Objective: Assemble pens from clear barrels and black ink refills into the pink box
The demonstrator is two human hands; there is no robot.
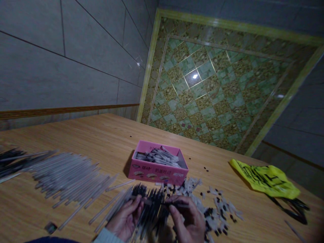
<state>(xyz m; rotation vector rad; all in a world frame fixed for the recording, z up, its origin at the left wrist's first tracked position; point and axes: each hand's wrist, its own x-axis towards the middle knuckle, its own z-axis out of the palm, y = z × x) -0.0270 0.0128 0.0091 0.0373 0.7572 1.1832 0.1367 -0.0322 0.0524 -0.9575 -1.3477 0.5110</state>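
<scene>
My left hand (126,217) is closed, thumb and fingertips pinching a thin greyish tube that looks like a pen barrel (146,201). Opposite it, my right hand (188,217) is closed around a slim black pen part (178,205), its tip turned toward the left hand; blur hides whether the two pieces touch. Below and between both hands lies a bundle of black pointed pen pieces (152,214). Small clear and black caps (215,216) are scattered beside my right hand. Left of my left hand, translucent pen barrels (73,177) are spread in a wide row.
Behind the hands stands a pink box (158,176) holding many whitish, dark-tipped pens (162,157). A yellow plastic bag (265,179) with black straps lies at the right. More dark sticks (15,162) lie far left, and a small dark square object (51,227) rests near the front of the wooden table (101,135).
</scene>
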